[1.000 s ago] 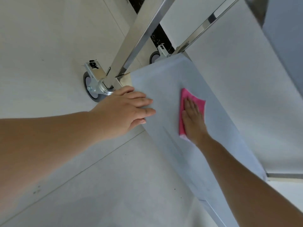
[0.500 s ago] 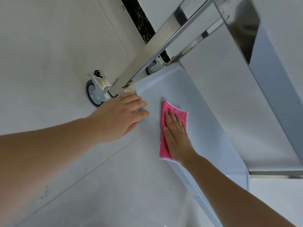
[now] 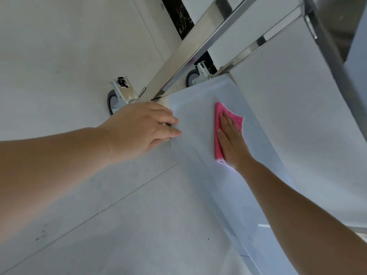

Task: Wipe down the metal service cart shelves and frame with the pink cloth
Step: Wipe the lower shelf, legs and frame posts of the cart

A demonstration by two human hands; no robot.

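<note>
While my right hand (image 3: 231, 141) lay flat, fingers straight, pressing the pink cloth (image 3: 220, 124) onto the bottom shelf (image 3: 198, 108) of the cart near its caster end, my left hand (image 3: 143, 126) rested on that shelf's near corner with fingers loosely curved, its grip closed on nothing I could make out. I judged the job only partly done: the length of this shelf toward me, the upright posts (image 3: 190, 48) and the shelf above (image 3: 297, 108) were yet to be wiped.
</note>
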